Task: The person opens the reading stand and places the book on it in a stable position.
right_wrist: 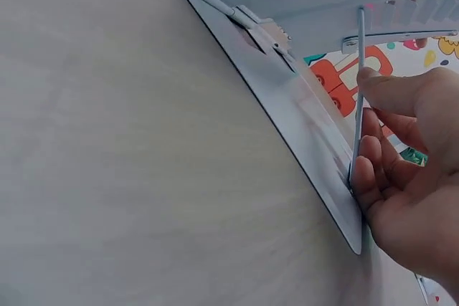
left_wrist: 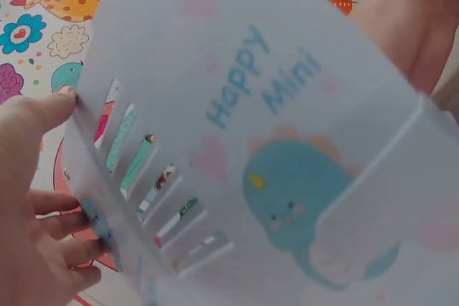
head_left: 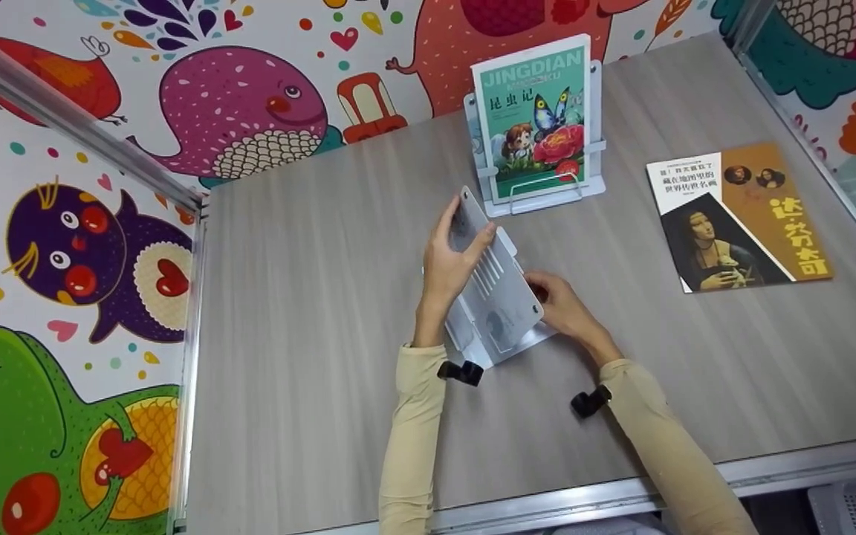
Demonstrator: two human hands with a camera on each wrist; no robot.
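A white metal book stand (head_left: 506, 316) is tilted up in front of the person, its slotted back panel facing left. In the left wrist view the panel carries "Happy Mini" lettering (left_wrist: 237, 77) and a blue dinosaur (left_wrist: 287, 191). My left hand (head_left: 449, 264) grips the panel's edge, thumb on one side and fingers on the other. Behind the panel, my right hand (head_left: 565, 306) pinches a thin metal support rod (right_wrist: 360, 48) between thumb and fingers. The stand's flat base plate (right_wrist: 287, 116) is close over the table in the right wrist view.
A second stand (head_left: 597, 160) at the back holds a green book (head_left: 506, 160) with a butterfly and a flower. To the right, a brown and white book (head_left: 751, 223) lies flat on the wooden table (head_left: 309, 334). Cartoon-printed walls (head_left: 368, 44) border the table.
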